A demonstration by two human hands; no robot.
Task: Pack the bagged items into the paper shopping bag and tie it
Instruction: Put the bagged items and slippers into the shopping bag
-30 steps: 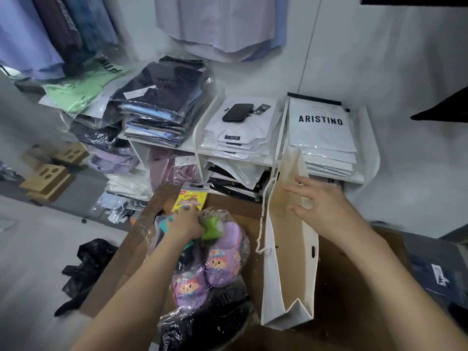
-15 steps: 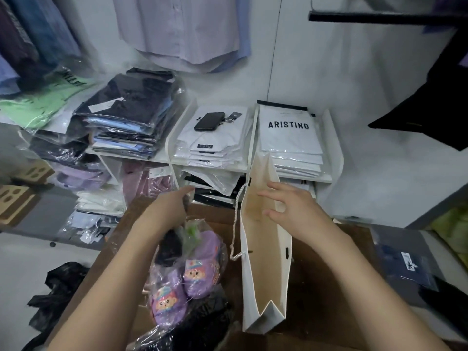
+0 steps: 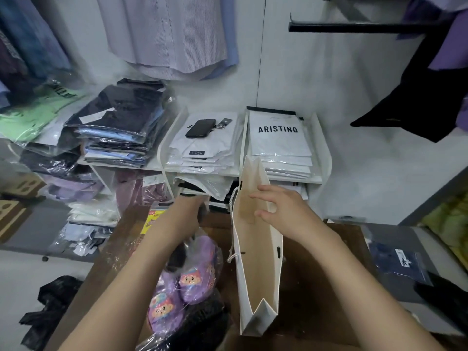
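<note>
A white paper shopping bag (image 3: 255,279) with rope handles stands open on the brown table (image 3: 319,279). My right hand (image 3: 283,211) grips its right wall at the rim and holds the mouth apart. To its left lies a clear plastic bag of purple slippers (image 3: 190,279) with cartoon faces. My left hand (image 3: 187,211) is closed around the gathered top of that plastic bag. A yellow packaged item (image 3: 151,220) lies under my left forearm. A black bagged item (image 3: 202,323) sits at the table's near edge, below the slippers.
White shelves (image 3: 324,158) behind the table hold stacks of bagged shirts, with a black phone (image 3: 200,127) on one stack. A navy bagged garment (image 3: 397,266) lies on a grey surface at the right. A black plastic bag (image 3: 50,302) lies on the floor at the left.
My left hand has left the yellow pack and moved up to the top of the slipper bag, closing on it. My right hand stays on the paper bag's rim.
</note>
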